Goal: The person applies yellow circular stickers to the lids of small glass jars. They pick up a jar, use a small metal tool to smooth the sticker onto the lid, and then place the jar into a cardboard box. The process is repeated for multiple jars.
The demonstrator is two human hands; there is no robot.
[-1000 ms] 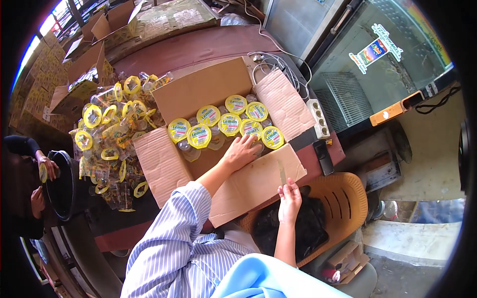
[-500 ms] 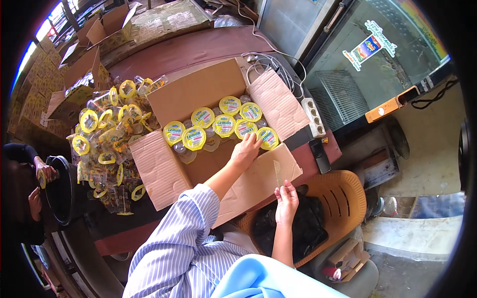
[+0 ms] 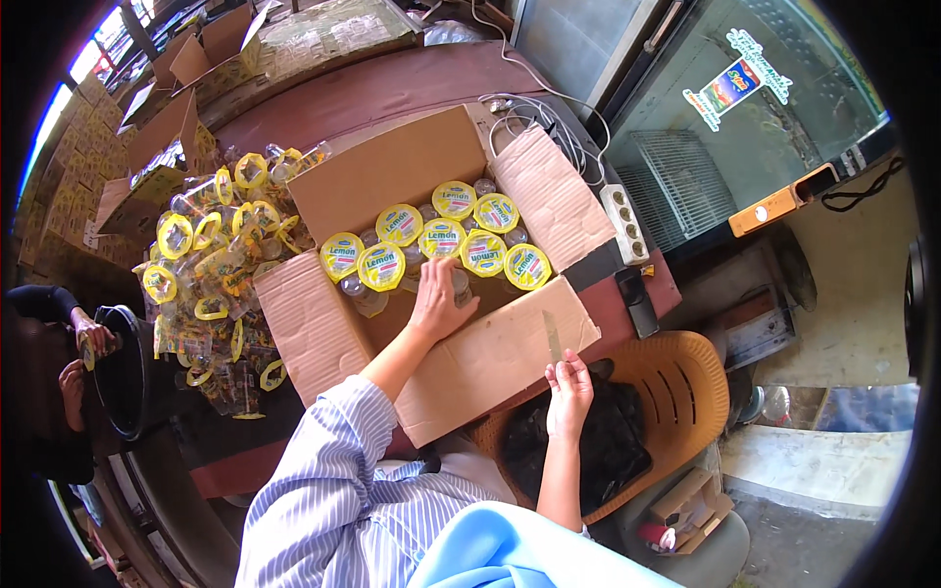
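Note:
An open cardboard box [image 3: 490,377] lies in front of me, holding several clear plastic cups with yellow-rimmed lemon lids [image 3: 442,238] in its far part. My left hand [image 3: 438,302] reaches inside near the front row, its fingers curled around a clear plastic cup [image 3: 461,285] whose lower part is hidden. Beyond the near flap's right end, my right hand [image 3: 568,392] pinches a thin, see-through tan strip [image 3: 552,336] between thumb and fingers. The strip stands upright against the flap.
A heap of clear cups with yellow rims [image 3: 216,255] lies left of the box. A power strip [image 3: 625,225] and white cables sit at the right. An orange plastic chair [image 3: 686,392] holds a black bag [image 3: 578,451]. At far left, another person's hands work beside a black bucket [image 3: 123,372].
My left hand has moved left and nearer, from a lidded cup at the right to the front middle of the box. My right hand stays nearly still with the strip.

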